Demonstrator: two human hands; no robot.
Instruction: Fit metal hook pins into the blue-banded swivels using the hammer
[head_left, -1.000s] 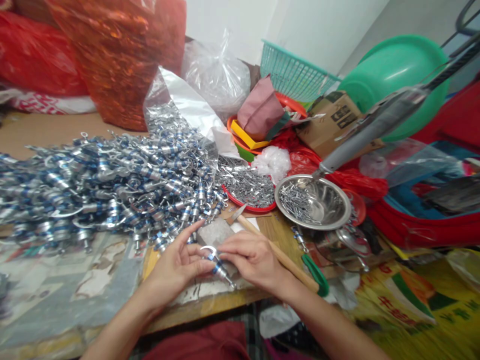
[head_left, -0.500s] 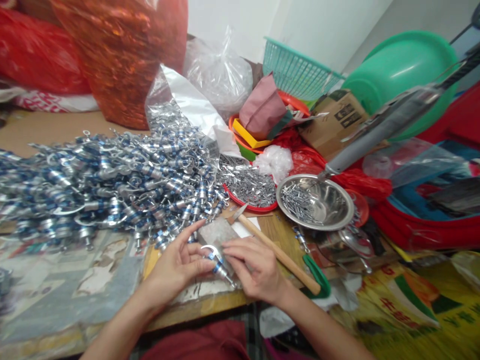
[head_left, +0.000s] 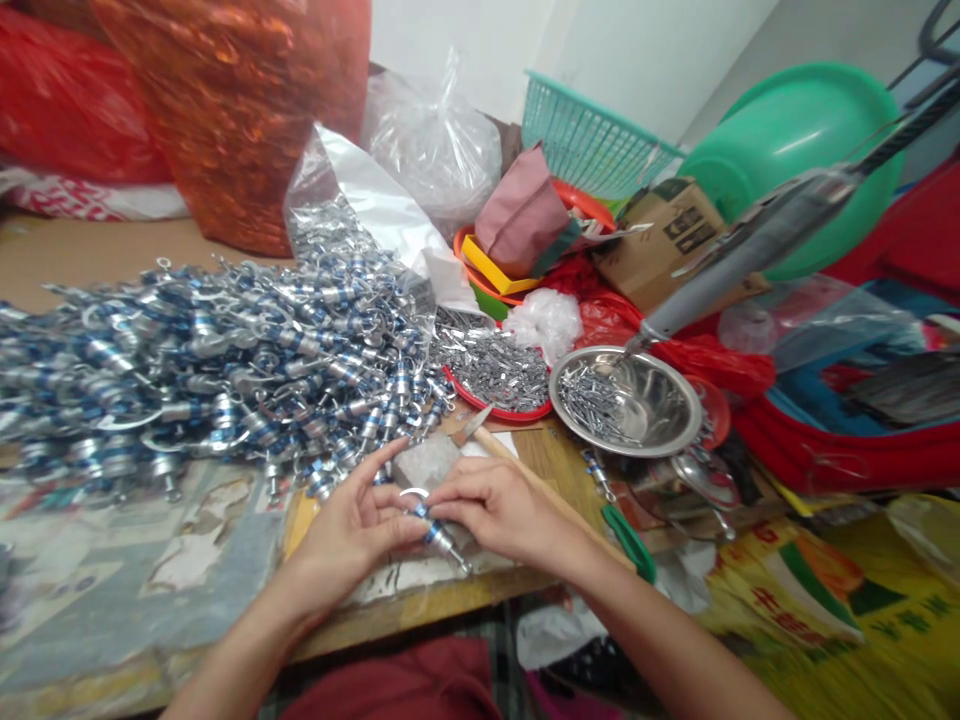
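My left hand (head_left: 367, 520) holds a blue-and-silver metal piece (head_left: 442, 540) between thumb and fingers, its index finger stretched out. The piece has a curved hook at its top end and points down to the right. At its upper part my right hand (head_left: 495, 505) pinches with thumb and fingertips; whether something tiny is between them is hidden. Behind both hands is a grey metal block (head_left: 426, 460). A hammer with a wooden handle (head_left: 551, 490) lies partly under my right hand and forearm. To the left spreads a large heap of similar pieces (head_left: 247, 360).
A red tray (head_left: 541, 414) of small metal parts and a steel bowl (head_left: 671, 405) with pins stand beyond my right hand. A grey tool arm (head_left: 742, 255) hangs over the bowl. Green scissor-like handles (head_left: 628, 540) lie near the edge. Bags and baskets line the back.
My right hand has moved left, and its fingertips have come onto the upper part of the piece. The left hand keeps its hold. The view has shifted slightly.
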